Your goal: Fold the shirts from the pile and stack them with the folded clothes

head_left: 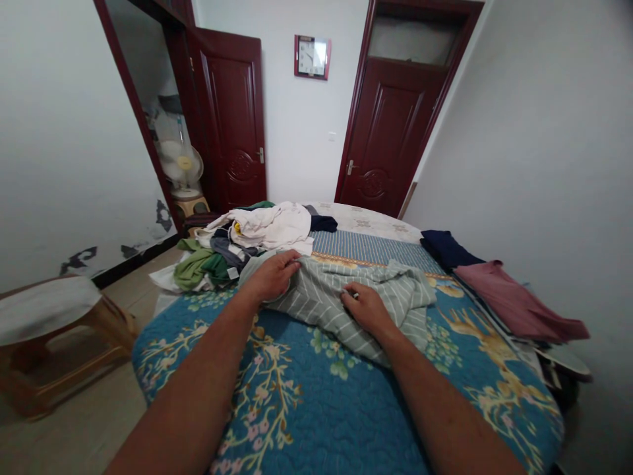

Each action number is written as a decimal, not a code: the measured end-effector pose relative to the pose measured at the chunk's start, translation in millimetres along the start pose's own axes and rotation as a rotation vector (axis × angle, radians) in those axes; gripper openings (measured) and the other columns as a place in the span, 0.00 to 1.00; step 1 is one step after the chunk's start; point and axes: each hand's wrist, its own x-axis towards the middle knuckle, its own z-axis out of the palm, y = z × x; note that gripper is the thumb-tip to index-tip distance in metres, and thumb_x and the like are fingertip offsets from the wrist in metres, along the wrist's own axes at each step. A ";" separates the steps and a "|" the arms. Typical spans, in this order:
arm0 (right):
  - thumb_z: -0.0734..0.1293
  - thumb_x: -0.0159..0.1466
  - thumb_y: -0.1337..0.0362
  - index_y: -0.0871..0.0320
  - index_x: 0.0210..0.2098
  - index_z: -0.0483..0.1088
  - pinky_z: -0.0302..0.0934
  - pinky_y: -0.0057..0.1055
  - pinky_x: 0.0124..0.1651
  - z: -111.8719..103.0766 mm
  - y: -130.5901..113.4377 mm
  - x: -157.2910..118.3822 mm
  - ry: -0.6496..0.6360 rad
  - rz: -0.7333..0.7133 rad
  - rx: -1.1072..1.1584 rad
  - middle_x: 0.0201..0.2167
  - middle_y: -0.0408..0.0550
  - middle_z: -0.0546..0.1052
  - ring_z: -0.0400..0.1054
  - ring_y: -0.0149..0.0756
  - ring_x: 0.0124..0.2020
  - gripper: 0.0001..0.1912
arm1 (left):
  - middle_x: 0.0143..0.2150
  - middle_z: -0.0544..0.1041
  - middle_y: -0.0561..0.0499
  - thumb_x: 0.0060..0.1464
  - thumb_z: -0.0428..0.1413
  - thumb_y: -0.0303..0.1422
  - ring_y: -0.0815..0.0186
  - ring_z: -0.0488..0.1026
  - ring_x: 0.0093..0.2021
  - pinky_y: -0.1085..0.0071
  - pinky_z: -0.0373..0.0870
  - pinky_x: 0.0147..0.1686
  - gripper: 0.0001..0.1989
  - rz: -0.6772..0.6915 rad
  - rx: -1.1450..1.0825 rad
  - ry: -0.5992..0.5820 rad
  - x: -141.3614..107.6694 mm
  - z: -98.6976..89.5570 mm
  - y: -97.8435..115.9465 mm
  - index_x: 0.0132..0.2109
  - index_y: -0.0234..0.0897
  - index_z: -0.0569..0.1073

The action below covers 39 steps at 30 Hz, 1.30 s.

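A grey-green garment with white stripes point(321, 300) lies rumpled across the blue floral bed cover point(336, 422). Its upper left part is pinched in my left hand point(277, 274), which lifts the fabric a little. My right hand point(364, 307) has its fingers closed on the middle of the same garment. To the left of the garment is a loose pile of clothes, with a white one point(277, 227) on top and a green one point(195, 267) at its near side.
Folded clothes lie along the right edge of the bed, a pink one point(519, 300) and a dark blue one point(452, 249). A stool with a white cover point(49, 307) stands at the left. Beyond the doorway is a fan point(182, 161).
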 end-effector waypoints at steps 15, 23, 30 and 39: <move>0.68 0.68 0.64 0.50 0.45 0.74 0.68 0.40 0.53 13.1 -57.4 -24.7 0.038 -0.517 0.041 0.42 0.49 0.78 0.72 0.43 0.45 0.07 | 0.35 0.80 0.51 0.51 0.63 0.45 0.60 0.79 0.35 0.63 0.79 0.37 0.15 -0.078 -0.842 0.430 17.5 1.6 -3.3 0.38 0.39 0.74; 0.64 0.71 0.63 0.54 0.51 0.76 0.67 0.36 0.50 26.5 -58.9 -24.8 -0.239 -0.559 -0.164 0.48 0.52 0.81 0.75 0.41 0.47 0.12 | 0.32 0.78 0.56 0.41 0.66 0.31 0.67 0.74 0.36 0.68 0.77 0.40 0.13 -0.065 -0.801 0.964 24.1 -48.3 -32.8 0.37 0.37 0.74; 0.67 0.66 0.66 0.56 0.44 0.81 0.65 0.40 0.55 -46.0 17.1 5.3 0.067 0.017 -0.509 0.43 0.57 0.83 0.76 0.47 0.46 0.10 | 0.38 0.78 0.55 0.41 0.62 0.25 0.69 0.73 0.34 0.70 0.75 0.36 0.18 -0.229 -0.700 1.016 27.7 -59.5 -65.3 0.42 0.36 0.71; 0.65 0.65 0.67 0.56 0.48 0.82 0.62 0.33 0.54 -91.5 67.0 7.6 0.014 0.284 -0.677 0.48 0.55 0.83 0.76 0.45 0.51 0.16 | 0.58 0.82 0.41 0.46 0.59 0.22 0.57 0.81 0.51 0.65 0.76 0.50 0.33 -0.358 0.032 0.775 17.9 -44.7 -66.3 0.62 0.34 0.77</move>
